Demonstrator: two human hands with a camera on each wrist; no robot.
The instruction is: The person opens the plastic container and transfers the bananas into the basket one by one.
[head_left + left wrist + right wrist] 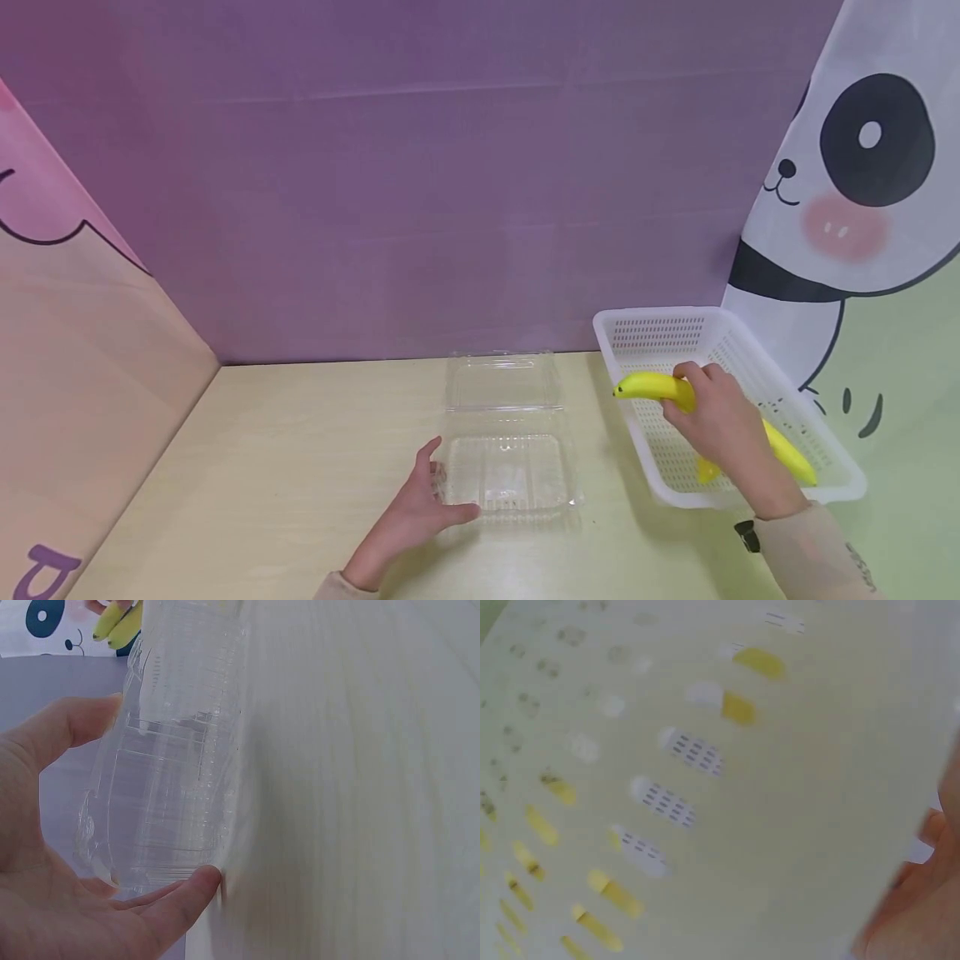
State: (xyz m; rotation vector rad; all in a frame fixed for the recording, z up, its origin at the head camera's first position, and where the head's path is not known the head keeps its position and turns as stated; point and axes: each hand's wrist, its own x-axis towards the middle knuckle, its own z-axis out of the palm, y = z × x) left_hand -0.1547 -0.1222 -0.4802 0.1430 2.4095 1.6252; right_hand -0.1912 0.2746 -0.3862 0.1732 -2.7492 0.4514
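Observation:
My left hand (415,507) is at the left end of a clear plastic clamshell container (508,473). In the left wrist view, the thumb and fingers hold the side of that container (161,795). Its lid lies folded back toward the wall. Over the white basket (641,450) at the right, my right hand (718,414) grips a yellow banana (648,386), whose dark tip points left. Another banana (789,454) lies in the basket, partly hidden behind the right forearm. The right wrist view mostly shows the basket's slotted wall (795,802); the held banana's grip is not visible there.
A purple backdrop (450,208) rises behind the pale wooden table (247,475). A printed panda panel (810,275) stands close along the basket's right side, and a pinkish panel (82,350) borders the table at the left.

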